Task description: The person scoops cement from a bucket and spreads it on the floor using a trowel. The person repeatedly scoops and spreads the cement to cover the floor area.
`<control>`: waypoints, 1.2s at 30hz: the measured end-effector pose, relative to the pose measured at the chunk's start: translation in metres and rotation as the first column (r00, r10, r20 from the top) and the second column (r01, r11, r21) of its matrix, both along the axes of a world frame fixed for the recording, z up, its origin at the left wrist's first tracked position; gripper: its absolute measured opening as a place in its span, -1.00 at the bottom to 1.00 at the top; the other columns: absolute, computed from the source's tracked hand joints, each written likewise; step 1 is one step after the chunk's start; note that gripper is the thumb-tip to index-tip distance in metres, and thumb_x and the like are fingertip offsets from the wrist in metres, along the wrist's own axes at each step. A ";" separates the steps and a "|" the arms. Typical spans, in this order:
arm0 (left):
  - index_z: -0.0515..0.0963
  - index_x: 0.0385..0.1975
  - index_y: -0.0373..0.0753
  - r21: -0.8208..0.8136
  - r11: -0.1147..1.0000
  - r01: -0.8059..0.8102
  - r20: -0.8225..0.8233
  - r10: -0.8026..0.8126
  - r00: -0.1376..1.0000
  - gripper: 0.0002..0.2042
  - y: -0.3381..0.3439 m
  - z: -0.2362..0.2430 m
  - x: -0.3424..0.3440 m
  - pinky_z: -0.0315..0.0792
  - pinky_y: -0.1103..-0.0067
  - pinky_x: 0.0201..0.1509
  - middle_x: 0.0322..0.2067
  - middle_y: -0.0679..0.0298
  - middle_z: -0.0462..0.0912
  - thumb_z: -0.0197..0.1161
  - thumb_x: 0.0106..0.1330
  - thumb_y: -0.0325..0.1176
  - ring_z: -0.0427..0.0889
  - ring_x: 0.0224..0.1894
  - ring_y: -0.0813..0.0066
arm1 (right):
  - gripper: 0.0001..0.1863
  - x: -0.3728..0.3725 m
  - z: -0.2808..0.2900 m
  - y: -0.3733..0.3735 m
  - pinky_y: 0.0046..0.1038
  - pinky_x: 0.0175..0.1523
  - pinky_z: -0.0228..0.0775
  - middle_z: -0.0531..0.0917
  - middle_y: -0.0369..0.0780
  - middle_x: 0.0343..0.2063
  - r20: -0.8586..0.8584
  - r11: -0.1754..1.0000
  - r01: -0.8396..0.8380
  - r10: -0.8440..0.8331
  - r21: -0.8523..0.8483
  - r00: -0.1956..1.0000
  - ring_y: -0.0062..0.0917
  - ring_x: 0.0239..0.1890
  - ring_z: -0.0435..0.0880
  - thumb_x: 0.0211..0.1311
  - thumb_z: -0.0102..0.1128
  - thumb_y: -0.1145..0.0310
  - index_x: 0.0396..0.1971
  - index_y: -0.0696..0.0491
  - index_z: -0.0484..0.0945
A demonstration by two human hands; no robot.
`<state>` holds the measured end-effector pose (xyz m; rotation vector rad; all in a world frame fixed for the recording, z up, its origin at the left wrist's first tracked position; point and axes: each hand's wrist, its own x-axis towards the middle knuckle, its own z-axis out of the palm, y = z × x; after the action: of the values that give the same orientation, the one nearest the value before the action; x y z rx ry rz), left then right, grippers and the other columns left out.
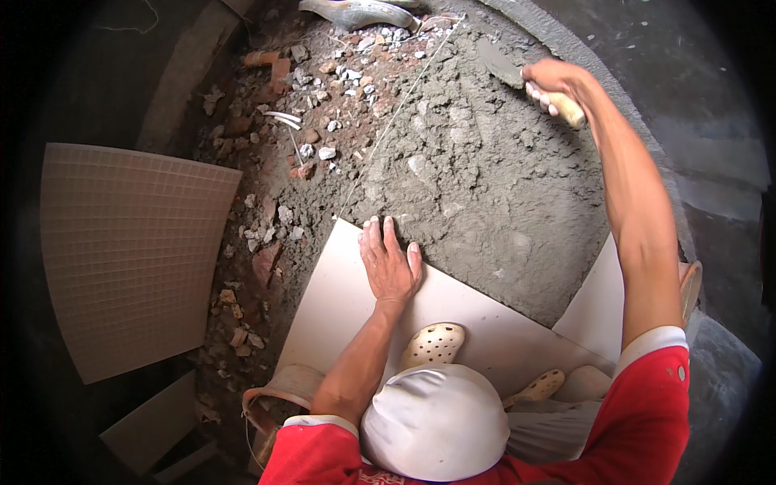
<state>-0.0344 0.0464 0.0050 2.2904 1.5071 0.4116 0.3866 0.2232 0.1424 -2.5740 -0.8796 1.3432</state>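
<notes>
Grey mortar (509, 202) spreads from just beyond the left hand (391, 265), whose extended fingers, slightly parted with the thumb held wider, grip nothing and rest at the edge of a white tile (330, 295). The right hand (558, 81) has its fingers curled round the handle of a trowel (503, 68); its blade juts leftward beyond them, over the mortar.
</notes>
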 end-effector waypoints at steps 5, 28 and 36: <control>0.24 0.45 -0.37 -0.010 1.000 0.000 -0.025 0.000 1.000 -0.30 -0.001 0.001 0.001 -0.06 0.00 0.63 0.44 -0.17 0.18 0.20 0.37 -0.15 0.09 0.54 -0.15 | -0.60 -0.036 -0.016 -0.072 -0.51 -0.74 0.37 0.43 -0.35 -0.58 -0.249 0.995 0.036 -0.058 -0.092 0.967 -0.67 -0.72 0.40 0.63 -0.13 0.08 -0.36 0.08 0.39; 0.23 0.45 -0.40 0.054 0.998 0.021 -0.048 -0.018 0.999 -0.35 -0.004 0.004 0.004 -0.05 -0.01 0.61 0.44 -0.21 0.17 0.14 0.44 -0.18 0.09 0.50 -0.28 | -0.61 0.105 0.023 -0.216 -0.30 -0.56 0.31 0.46 -0.27 -0.66 0.205 0.936 0.220 -0.166 -0.274 0.965 -0.52 -0.69 0.42 0.50 -0.13 0.19 -0.35 0.20 0.53; 0.21 0.47 -0.37 0.033 0.999 0.024 -0.051 -0.022 0.998 -0.35 -0.005 0.005 0.004 -0.08 -0.01 0.62 0.45 -0.21 0.15 0.14 0.45 -0.20 0.08 0.52 -0.25 | -0.57 0.123 0.041 -0.314 -0.28 -0.44 0.47 0.56 -0.20 -0.56 -0.191 0.901 0.423 -0.435 -0.101 0.880 -0.51 -0.52 0.59 0.49 0.03 0.00 -0.42 0.06 0.52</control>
<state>-0.0303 0.0409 0.0099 2.3582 1.5070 0.3781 0.5099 -0.0904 0.1838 -2.4053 -0.2152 1.4700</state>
